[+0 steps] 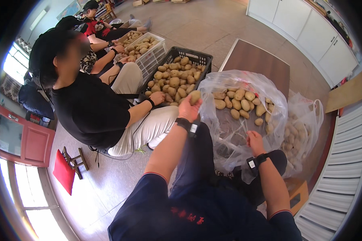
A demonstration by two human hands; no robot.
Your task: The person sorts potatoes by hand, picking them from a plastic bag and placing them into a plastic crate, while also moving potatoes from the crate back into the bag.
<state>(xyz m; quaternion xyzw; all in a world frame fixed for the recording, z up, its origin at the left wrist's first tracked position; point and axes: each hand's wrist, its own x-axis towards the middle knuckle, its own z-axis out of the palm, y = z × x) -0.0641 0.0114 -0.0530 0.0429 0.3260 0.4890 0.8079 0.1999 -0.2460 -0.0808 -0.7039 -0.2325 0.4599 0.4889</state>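
Note:
In my left hand [189, 110] is a potato [195, 96], held at the near right corner of a black plastic crate [208, 64] heaped with potatoes [174, 82]. My right hand [254, 143] is closed, pinching the near side of a large clear plastic bag [223, 142]. The bag's mouth is spread wide toward me. Several potatoes [245, 105] lie inside it, mostly toward the far side. Both my wrists wear black bands with small devices.
A co-worker in black [88, 104] sits at my left, one hand [157, 97] at the crate. Beyond are a white crate [159, 50] of potatoes and more seated people. A brown table [257, 60] stands ahead; another filled bag [295, 136] and a white radiator [338, 168] are right.

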